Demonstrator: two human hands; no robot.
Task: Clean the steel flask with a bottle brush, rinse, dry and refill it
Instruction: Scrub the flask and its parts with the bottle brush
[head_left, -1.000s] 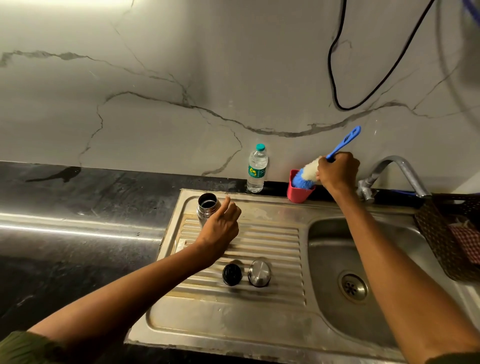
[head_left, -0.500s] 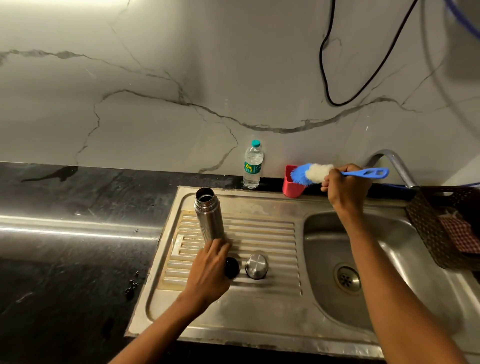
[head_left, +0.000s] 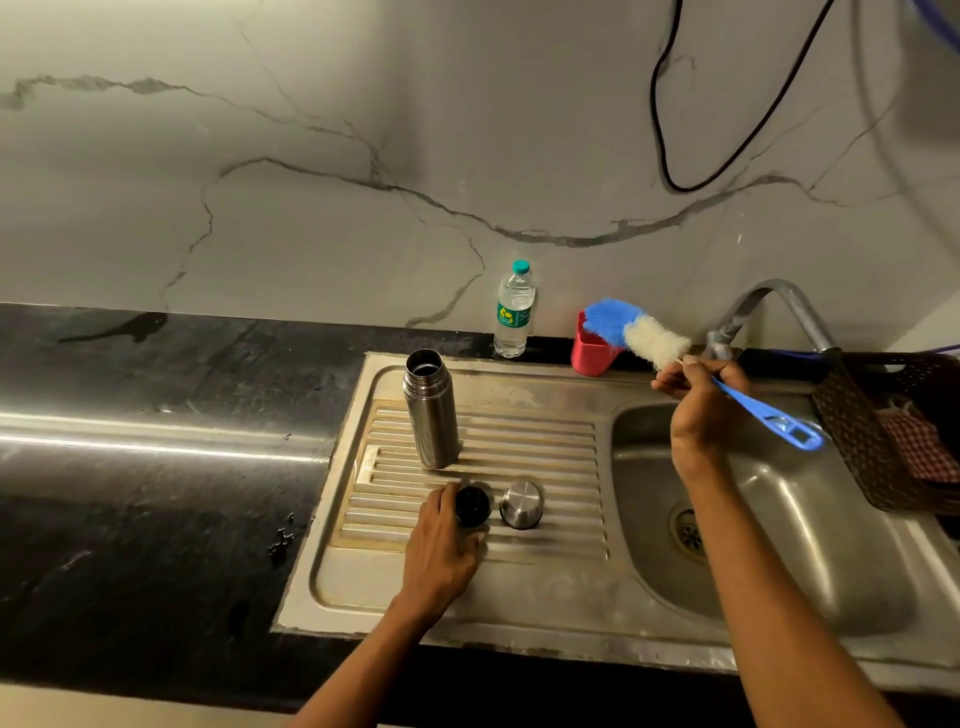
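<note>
Upright cylindrical steel flask (head_left: 430, 410) | right hand (head_left: 698, 410) grips fluffy-bristled bottle brush (head_left: 636, 335)

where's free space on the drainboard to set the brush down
Bare ribbed patch right of the flask, up to the basin edge. Smooth strip in front, below the steel cap. Crowded where the left hand meets the black stopper.
</note>
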